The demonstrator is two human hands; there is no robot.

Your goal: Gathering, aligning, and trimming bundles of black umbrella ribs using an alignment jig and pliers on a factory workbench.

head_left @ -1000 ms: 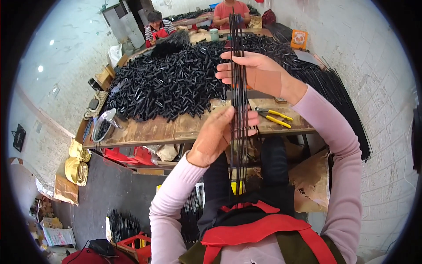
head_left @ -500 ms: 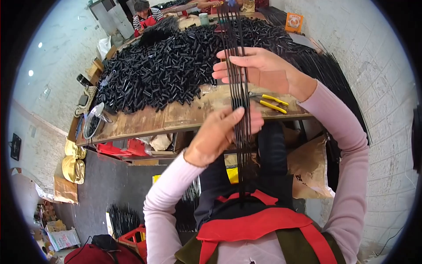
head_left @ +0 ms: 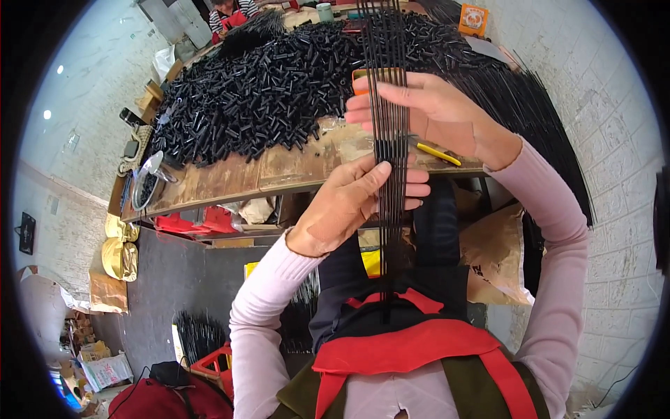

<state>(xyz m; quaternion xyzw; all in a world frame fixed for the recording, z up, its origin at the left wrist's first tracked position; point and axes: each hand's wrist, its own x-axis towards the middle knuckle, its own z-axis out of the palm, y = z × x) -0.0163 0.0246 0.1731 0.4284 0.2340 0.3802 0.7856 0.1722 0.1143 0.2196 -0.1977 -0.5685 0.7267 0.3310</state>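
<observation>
A bundle of long thin black rods stands upright before me, its lower end against my lap and its top cut off by the upper edge. My left hand is closed round it at mid-length, thumb in front and fingers behind. Higher up, my right hand has the rods between its thumb and straight fingers, which reach behind them. Above the left hand the rods spread slightly apart. Beside them on the table lies a pair of pliers, one yellow handle showing; the rest is hidden.
A big heap of short black tubes covers the wooden table. More long rods lie along its right side. A clear container sits at the left edge. Across the table is a person in a striped sleeve.
Both hands and the rods have shifted a little right in view. The left fingers show more behind the rods. One plier handle is now covered, and an orange-edged object shows behind the right fingers.
</observation>
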